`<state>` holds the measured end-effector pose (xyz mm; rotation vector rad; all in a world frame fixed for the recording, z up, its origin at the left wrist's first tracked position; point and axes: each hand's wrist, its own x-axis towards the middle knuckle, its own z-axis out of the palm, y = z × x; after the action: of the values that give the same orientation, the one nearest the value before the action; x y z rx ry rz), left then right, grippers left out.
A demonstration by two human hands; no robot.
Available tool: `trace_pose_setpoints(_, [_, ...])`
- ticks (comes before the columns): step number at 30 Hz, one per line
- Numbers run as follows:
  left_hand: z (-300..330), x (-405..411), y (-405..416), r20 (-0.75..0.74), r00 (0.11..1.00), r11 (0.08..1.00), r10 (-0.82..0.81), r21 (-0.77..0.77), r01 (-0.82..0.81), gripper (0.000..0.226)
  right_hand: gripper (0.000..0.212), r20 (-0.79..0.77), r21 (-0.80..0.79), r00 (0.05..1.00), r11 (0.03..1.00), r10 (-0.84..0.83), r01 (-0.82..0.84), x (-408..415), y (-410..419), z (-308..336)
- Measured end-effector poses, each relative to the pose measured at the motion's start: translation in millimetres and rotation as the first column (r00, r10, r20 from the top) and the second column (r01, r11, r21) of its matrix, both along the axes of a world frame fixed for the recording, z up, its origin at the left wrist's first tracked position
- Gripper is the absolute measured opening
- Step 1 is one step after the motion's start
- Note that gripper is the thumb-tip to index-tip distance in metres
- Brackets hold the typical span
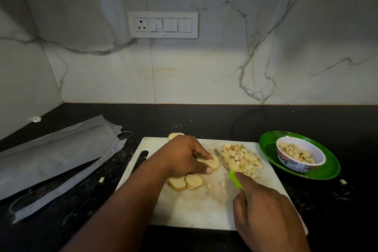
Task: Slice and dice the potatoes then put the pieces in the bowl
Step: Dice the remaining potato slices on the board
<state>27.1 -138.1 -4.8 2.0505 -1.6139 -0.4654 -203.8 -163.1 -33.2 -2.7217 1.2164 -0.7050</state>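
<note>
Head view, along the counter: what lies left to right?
Grey bag → potato slices → pile of diced potato → bowl of diced potato on the green plate.

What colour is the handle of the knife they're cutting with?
Bright lime green. The knife handle sticks out of the right hand, seen in the head view.

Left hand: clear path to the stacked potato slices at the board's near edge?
Probably yes. The round potato slices lie uncovered on the white cutting board, just beside the left hand, though it first has to release the potato piece it holds.
</note>
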Motion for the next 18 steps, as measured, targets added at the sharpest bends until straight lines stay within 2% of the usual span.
trace_pose_setpoints(3, [-1,-1,0,-0.036,0.999,1.000,0.017,-0.002,-0.017,0.044,0.051,-0.044,0.032,0.999,0.999,-0.011,0.013,-1,9,9])
trace_pose_setpoints(4, [-1,-1,0,-0.045,0.999,1.000,0.023,0.000,-0.023,0.046,0.053,0.055,0.009,0.998,1.000,-0.006,0.006,-1,9,9])
trace_pose_setpoints(5, [-1,0,0,-0.055,0.998,1.000,0.025,0.000,-0.025,0.048,0.054,0.087,-0.038,0.996,0.999,-0.010,0.013,0,10,11])
trace_pose_setpoints(9, [0,0,1,-0.116,0.992,0.999,0.041,-0.019,-0.043,0.039,0.055,-0.003,0.008,0.999,0.999,-0.034,0.034,7,12,25])
trace_pose_setpoints(14, [0,-5,2,-0.041,0.999,1.000,-0.006,-0.009,0.006,0.024,0.053,-0.039,0.023,0.999,1.000,0.013,-0.012,17,9,27])
trace_pose_setpoints(18, [2,-13,-2,0.016,0.999,1.000,0.031,-0.003,-0.030,0.017,0.050,-0.100,0.004,0.994,0.999,0.038,-0.038,21,7,33])
